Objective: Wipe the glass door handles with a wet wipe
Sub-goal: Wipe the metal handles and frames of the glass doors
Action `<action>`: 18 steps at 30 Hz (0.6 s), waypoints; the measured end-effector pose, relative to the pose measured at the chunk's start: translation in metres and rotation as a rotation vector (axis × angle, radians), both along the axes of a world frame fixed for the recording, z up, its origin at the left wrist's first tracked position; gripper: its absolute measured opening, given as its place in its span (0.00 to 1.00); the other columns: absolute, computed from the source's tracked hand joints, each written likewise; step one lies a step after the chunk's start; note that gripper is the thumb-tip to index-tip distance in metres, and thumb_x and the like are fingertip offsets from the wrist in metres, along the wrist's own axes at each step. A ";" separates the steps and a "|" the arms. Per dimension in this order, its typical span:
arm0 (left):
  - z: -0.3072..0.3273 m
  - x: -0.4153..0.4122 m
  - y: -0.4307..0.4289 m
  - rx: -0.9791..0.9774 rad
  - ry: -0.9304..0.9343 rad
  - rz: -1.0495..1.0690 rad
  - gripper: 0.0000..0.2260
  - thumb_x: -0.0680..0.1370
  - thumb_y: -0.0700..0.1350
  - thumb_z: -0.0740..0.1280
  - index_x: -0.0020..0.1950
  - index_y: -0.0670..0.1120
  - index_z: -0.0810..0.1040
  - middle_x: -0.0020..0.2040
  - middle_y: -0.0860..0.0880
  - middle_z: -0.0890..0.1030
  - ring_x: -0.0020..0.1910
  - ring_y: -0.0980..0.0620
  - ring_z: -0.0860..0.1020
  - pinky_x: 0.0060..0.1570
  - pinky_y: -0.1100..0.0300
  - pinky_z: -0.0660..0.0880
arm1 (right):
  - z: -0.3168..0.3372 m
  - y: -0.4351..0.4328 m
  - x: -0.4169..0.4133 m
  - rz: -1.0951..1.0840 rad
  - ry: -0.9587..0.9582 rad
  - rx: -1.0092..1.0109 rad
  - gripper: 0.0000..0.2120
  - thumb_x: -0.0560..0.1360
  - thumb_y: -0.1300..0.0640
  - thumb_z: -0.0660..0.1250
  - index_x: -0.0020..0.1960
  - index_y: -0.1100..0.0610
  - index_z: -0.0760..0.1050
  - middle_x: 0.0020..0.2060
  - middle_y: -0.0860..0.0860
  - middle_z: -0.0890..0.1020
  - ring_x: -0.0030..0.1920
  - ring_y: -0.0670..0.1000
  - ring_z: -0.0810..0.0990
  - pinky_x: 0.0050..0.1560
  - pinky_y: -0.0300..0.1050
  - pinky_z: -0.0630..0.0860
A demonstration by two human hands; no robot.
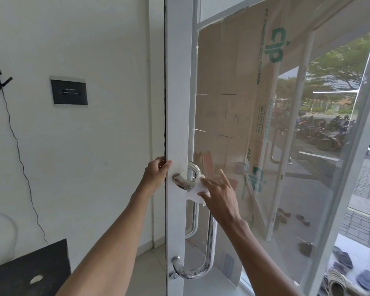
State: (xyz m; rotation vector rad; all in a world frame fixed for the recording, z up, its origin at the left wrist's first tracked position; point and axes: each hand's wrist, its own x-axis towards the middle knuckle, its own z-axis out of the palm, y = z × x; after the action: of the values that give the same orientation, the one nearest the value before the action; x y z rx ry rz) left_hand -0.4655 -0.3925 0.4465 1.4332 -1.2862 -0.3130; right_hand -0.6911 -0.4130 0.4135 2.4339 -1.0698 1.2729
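A white-framed glass door (177, 103) stands ajar in front of me. On its inner face is a chrome D-shaped pull handle (209, 242), running from a top mount at mid height to a bottom mount near the floor. A second chrome handle (193, 218) shows through the glass on the outer face. My right hand (220, 193) presses a white wet wipe (195, 190) against the upper bend of the inner handle, some fingers spread. My left hand (156, 173) grips the door's free edge just left of the top mount.
A white wall on the left carries a black panel (69, 92) and a black device with a hanging cable (19, 154). A dark board (28, 270) leans at the lower left. Brown cardboard (233, 86) covers the glass beyond. Shoes (342, 259) lie outside, lower right.
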 end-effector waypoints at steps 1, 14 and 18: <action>0.000 0.000 0.000 0.002 0.002 -0.005 0.17 0.79 0.55 0.63 0.65 0.48 0.75 0.55 0.51 0.81 0.56 0.53 0.78 0.53 0.62 0.69 | -0.003 0.000 -0.001 0.012 -0.032 0.029 0.19 0.67 0.58 0.76 0.57 0.57 0.80 0.51 0.51 0.85 0.56 0.55 0.81 0.72 0.50 0.63; -0.002 -0.007 0.005 -0.003 0.011 0.023 0.17 0.80 0.54 0.63 0.64 0.47 0.76 0.52 0.51 0.80 0.54 0.51 0.77 0.51 0.61 0.68 | -0.064 0.017 -0.021 -0.138 -0.531 0.516 0.16 0.65 0.48 0.77 0.46 0.58 0.84 0.37 0.55 0.86 0.37 0.55 0.84 0.40 0.50 0.81; -0.002 -0.009 0.005 -0.006 0.014 0.037 0.17 0.80 0.54 0.63 0.64 0.46 0.76 0.51 0.51 0.80 0.54 0.51 0.77 0.51 0.61 0.68 | -0.034 0.008 -0.018 -0.112 -0.518 0.351 0.18 0.65 0.48 0.77 0.53 0.53 0.83 0.40 0.52 0.86 0.37 0.54 0.83 0.40 0.47 0.78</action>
State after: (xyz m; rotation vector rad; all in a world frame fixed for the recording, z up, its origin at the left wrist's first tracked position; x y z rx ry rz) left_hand -0.4743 -0.3875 0.4449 1.4453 -1.2472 -0.2939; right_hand -0.7091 -0.4054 0.3794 2.2726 -1.6579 1.8709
